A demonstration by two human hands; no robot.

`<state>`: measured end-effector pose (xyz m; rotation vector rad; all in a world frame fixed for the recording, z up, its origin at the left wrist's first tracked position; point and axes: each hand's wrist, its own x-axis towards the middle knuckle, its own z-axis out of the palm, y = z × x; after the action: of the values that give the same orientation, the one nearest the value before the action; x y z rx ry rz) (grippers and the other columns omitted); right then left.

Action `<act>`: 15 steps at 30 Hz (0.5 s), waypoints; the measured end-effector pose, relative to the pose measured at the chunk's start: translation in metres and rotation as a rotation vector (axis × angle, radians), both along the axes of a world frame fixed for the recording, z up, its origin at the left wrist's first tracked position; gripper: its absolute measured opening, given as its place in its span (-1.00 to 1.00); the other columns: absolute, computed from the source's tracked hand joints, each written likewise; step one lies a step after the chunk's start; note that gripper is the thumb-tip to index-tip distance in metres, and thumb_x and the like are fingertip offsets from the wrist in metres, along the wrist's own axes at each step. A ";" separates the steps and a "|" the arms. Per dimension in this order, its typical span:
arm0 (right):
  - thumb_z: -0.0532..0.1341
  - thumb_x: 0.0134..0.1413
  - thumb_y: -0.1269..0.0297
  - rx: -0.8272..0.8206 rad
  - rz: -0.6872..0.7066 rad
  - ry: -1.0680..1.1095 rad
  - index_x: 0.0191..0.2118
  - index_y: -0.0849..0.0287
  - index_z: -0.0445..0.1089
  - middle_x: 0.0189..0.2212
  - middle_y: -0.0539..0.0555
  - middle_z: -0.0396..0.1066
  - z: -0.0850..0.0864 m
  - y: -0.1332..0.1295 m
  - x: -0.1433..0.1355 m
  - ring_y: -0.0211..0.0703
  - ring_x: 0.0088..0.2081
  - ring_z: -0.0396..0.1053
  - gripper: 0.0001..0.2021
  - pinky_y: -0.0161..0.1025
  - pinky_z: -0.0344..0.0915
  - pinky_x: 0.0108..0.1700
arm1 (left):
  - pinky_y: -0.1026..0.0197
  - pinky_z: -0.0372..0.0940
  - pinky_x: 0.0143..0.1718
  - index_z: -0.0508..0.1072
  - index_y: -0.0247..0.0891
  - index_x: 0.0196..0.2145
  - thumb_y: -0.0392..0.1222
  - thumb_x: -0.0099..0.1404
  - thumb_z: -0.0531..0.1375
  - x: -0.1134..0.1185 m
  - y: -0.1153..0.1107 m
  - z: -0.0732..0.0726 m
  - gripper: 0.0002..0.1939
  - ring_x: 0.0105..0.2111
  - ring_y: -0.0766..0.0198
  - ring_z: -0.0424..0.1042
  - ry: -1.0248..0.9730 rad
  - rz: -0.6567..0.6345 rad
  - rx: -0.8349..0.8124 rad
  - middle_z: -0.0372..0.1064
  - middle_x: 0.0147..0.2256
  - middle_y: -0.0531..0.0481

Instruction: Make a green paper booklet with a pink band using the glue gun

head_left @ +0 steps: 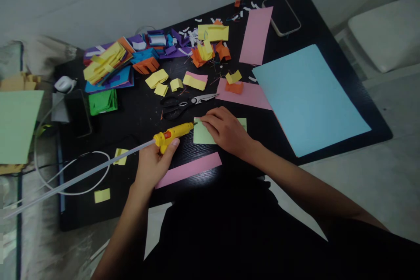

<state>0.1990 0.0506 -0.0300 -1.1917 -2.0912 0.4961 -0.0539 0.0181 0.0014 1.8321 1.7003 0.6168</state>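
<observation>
A yellow hot glue gun [175, 132] is gripped in my left hand [152, 162], a long clear glue stick [108, 160] jutting from its back toward the lower left. Its nozzle points right, at the upper left corner of a light green paper strip [204, 134]. Over that strip lies my right hand [229, 133], fingers bent and pressed to the paper near the nozzle, covering the strip's middle. Just beyond them, black-handled scissors [188, 103] rest with blades to the right. Nearer my body is a pink paper strip [190, 169].
Folded coloured paper pieces [108, 63] and scraps crowd the black table's [131, 113] far side. A large light blue sheet [311, 100] lies right, below a phone [281, 15]. A white cable [106, 170] loops at left beside a dark phone [78, 113]. A white chair [387, 35] stands right.
</observation>
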 end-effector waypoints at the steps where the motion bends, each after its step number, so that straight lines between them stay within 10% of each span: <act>1: 0.04 0.52 0.35 -0.006 0.004 0.001 -0.04 0.21 0.56 -0.16 0.22 0.50 -0.001 0.000 0.000 0.02 -0.11 0.37 -0.69 -0.01 0.38 0.02 | 0.20 0.19 -0.49 0.60 -0.25 -0.37 0.21 0.39 0.22 0.000 -0.001 0.000 -0.55 -0.59 0.25 0.34 -0.004 0.011 -0.008 0.36 -0.62 0.07; 15: 0.07 0.41 0.55 0.037 0.067 -0.232 0.04 0.24 0.57 -0.07 0.27 0.46 0.000 -0.003 0.001 0.06 -0.08 0.32 -0.66 -0.04 0.33 -0.07 | 0.29 0.25 -0.56 0.65 -0.33 -0.23 0.12 0.39 0.25 -0.018 -0.012 0.004 -0.58 -0.60 0.33 0.34 -0.245 0.071 -0.188 0.40 -0.56 0.02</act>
<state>0.1997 0.0475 -0.0302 -1.2098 -2.3324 0.3617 -0.0715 0.0061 0.0053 1.5066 1.6062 0.6568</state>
